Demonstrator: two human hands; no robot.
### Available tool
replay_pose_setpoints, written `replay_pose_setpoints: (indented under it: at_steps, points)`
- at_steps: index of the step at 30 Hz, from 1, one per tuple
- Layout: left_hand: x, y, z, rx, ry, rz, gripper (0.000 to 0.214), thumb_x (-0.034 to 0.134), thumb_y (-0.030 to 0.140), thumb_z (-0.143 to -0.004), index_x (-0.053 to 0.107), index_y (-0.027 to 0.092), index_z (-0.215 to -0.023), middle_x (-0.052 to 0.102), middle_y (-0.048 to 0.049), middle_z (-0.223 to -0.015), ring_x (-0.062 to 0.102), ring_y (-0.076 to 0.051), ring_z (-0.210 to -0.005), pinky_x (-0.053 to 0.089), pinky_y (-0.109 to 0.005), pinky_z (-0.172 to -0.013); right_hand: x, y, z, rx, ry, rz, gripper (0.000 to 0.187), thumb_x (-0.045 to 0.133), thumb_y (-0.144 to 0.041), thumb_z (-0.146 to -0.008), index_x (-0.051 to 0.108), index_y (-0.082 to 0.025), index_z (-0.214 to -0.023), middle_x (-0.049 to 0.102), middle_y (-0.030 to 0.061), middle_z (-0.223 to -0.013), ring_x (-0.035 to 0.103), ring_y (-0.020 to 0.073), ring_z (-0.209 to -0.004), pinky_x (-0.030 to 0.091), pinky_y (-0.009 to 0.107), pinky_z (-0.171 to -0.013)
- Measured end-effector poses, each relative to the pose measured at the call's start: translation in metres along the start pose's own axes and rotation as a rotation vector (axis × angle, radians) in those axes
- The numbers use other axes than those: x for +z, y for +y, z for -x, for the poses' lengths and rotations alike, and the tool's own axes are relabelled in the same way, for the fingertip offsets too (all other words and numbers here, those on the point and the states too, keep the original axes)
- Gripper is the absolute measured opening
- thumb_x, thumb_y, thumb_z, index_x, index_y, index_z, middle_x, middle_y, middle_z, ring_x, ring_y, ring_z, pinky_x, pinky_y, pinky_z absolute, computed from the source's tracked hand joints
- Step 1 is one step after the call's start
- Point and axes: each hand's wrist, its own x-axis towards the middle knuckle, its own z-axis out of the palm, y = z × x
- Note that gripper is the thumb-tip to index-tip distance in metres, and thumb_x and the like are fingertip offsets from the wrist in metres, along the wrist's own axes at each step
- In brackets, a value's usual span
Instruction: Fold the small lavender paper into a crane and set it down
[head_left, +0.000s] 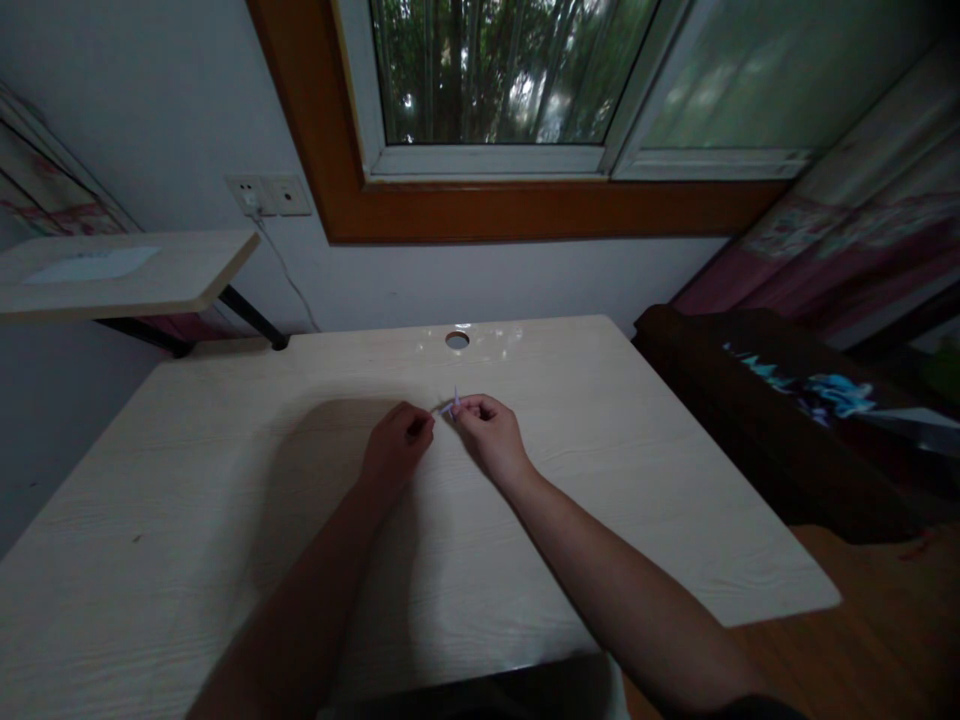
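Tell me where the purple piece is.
In the head view, the purple piece is just left of centre, pinched in the right hand, beside the left hand.

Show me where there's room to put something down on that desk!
Bare desk: right of the right hand, out to the desk's right edge; and left of the left hand, in front of the black shelf legs, apart from a small speck. The middle is crowded by both hands and the thin purple piece.

It looks like a home: curtain (847,250) (pink-banded), wood-framed window (510,80), pale desk (637,500).
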Motion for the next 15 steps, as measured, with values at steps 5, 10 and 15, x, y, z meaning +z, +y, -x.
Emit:
replay_pose_setpoints:
  at_steps: [5, 10, 15]
  points:
    - [-0.002, 0.0037, -0.0004, -0.021, 0.033, 0.069, 0.007, 0.057, 0.025, -0.089, 0.062, 0.02, -0.09, 0.063, -0.0029, -0.087, 0.063, -0.014, -0.076, 0.055, -0.027, -0.07, 0.0005, -0.0028, 0.0015, -0.004, -0.06, 0.035, 0.029, 0.073, -0.043, -0.073, 0.073, -0.016, -0.082, 0.063, 0.0005, -0.066, 0.049, 0.0117, -0.058, 0.039, 0.025, -0.058]
    - [-0.0028, 0.0075, -0.0011, 0.054, 0.007, 0.111, 0.008, 0.058, 0.025, -0.09, 0.065, 0.02, -0.091, 0.063, -0.0038, -0.089, 0.063, -0.013, -0.078, 0.057, -0.026, -0.073, 0.0024, -0.0052, 0.0049, -0.041, -0.136, 0.111, 0.028, 0.072, -0.043, -0.074, 0.074, -0.016, -0.082, 0.057, -0.0017, -0.062, 0.044, 0.0108, -0.057, 0.036, 0.023, -0.054]
    - [-0.0013, 0.0041, -0.0011, 0.059, 0.004, 0.076, 0.006, 0.06, 0.021, -0.088, 0.064, 0.02, -0.085, 0.063, -0.0026, -0.084, 0.063, -0.013, -0.074, 0.056, -0.026, -0.072, 0.0024, -0.0064, 0.0073, -0.122, -0.15, 0.184, 0.022, 0.07, -0.038, -0.076, 0.074, -0.018, -0.083, 0.055, -0.001, -0.065, 0.045, 0.0119, -0.06, 0.037, 0.024, -0.055]
